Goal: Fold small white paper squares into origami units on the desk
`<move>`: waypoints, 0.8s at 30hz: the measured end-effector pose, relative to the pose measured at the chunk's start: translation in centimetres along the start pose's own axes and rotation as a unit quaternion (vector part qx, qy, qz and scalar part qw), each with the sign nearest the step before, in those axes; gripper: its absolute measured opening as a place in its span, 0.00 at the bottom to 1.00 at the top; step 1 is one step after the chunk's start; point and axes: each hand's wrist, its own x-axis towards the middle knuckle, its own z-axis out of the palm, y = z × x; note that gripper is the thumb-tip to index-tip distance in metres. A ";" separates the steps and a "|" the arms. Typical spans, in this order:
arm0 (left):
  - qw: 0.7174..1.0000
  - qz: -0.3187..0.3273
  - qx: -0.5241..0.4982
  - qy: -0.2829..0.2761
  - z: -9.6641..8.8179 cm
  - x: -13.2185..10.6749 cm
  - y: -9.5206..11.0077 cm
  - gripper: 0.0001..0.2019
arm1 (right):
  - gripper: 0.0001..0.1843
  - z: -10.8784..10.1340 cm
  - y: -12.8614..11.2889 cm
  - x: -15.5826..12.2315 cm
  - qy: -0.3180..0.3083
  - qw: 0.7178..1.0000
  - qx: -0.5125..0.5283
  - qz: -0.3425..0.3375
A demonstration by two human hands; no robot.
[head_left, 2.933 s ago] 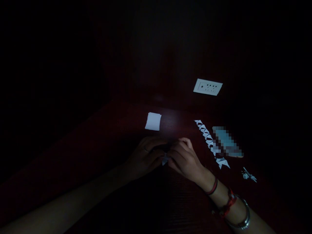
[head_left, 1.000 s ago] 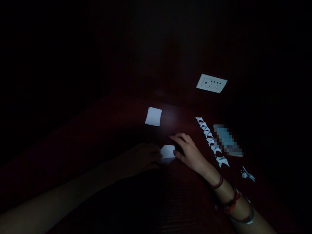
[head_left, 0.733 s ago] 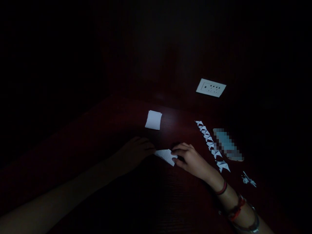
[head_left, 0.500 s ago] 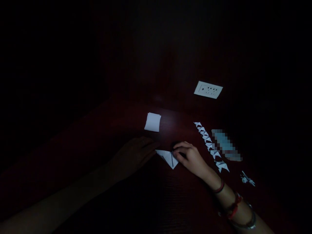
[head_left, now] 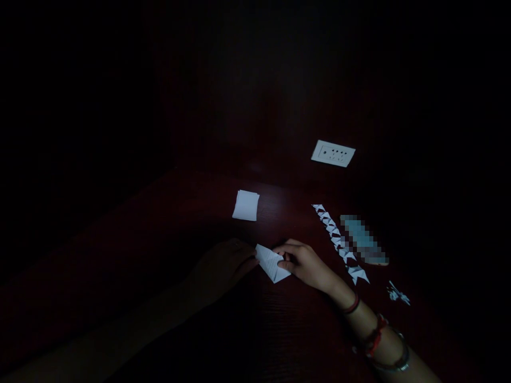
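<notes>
A small folded sheet of white paper (head_left: 272, 264) with faint printed lines is held between my two hands, low over the dark red table. My right hand (head_left: 305, 263) pinches its right side, the thumb in front and the fingers behind. In deep shadow, my left hand (head_left: 227, 263) grips the paper's left corner between thumb and fingers. Beyond the hands lies a stack of square white paper (head_left: 246, 206). To the right, several folded paper pieces (head_left: 334, 237) form a slanting row.
A blurred bluish flat object (head_left: 364, 239) lies right of the row. Nearer me is a small pale bundle (head_left: 398, 293) that I cannot make out. A white socket plate (head_left: 333, 153) is on the wall behind the dark red table (head_left: 287, 319). Most of the surroundings are black.
The folded paper has turned and tilted up, and my right thumb now presses on its front. My left thumb has come onto its left corner. The view has shifted slightly.
</notes>
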 end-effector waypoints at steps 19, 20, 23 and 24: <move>0.993 -0.097 -0.045 -0.045 2.0 0.3 0.3 0.27 | 0.16 1.3 -1.8 0.4 0.021 0.983 0.028 0.181; 0.993 -0.096 -0.047 -0.052 2.0 0.4 0.3 0.27 | 0.14 1.4 -1.9 0.4 0.031 0.985 0.023 0.170; 0.991 -0.105 -0.046 -0.064 1.7 0.4 0.3 0.27 | 0.10 1.8 -1.9 0.3 0.052 0.992 0.000 0.115; 0.991 -0.111 -0.043 -0.065 1.6 0.5 0.3 0.27 | 0.09 1.9 -1.9 0.3 0.055 0.994 -0.005 0.098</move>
